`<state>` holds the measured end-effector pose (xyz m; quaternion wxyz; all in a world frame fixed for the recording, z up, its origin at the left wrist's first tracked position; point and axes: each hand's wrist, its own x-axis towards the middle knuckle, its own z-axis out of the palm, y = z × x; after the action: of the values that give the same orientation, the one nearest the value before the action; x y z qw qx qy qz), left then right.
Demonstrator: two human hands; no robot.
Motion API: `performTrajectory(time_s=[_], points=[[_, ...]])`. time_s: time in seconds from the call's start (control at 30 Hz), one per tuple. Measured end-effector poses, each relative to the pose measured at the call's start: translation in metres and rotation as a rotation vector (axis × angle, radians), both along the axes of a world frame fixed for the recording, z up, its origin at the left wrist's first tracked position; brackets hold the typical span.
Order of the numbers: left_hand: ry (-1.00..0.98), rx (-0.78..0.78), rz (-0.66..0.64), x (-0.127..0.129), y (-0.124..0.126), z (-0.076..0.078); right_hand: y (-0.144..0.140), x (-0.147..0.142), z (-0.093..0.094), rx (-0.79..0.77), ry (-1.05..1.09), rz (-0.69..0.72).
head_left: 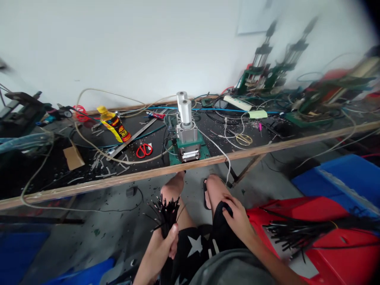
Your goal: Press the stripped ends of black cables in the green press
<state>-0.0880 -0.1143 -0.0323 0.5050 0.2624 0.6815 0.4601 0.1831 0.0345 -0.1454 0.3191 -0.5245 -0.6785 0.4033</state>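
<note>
Grey cloth shirt (231,269) nearest; left hand (162,245): fingers clamped around thin black wire bundle (166,211), lengthwise toward wood-edged black desk (142,174); right hand (236,218): farther off, fingers parted.

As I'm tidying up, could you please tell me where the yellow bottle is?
In the head view, the yellow bottle is on the table, left of the green-based machine, behind and left of the red scissors.

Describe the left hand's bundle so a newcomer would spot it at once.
Start at the long black workbench and drop below its wooden front edge to the person's lap. There the left hand grips a bundle of thin black strands, ends splayed. Unlike the black bundle lying on red plastic at right, this one is held.
</note>
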Motion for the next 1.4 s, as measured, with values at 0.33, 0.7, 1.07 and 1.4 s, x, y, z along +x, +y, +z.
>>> performTrajectory(time_s=[0.33,0.7,1.07,1.4], points=[[-0.019,0.047,-0.042,0.022,0.044,0.063,-0.033,-0.129,0.148,-0.405,0.759,0.339],[-0.117,0.191,0.181,0.038,0.049,0.072,-0.015,-0.132,0.178,-0.428,0.82,0.245],[-0.102,0.219,0.206,0.034,0.069,0.059,0.02,-0.168,0.174,-0.262,0.652,0.021],[-0.376,0.25,0.417,0.025,0.11,0.051,0.068,-0.177,0.155,-0.104,0.59,0.071]])
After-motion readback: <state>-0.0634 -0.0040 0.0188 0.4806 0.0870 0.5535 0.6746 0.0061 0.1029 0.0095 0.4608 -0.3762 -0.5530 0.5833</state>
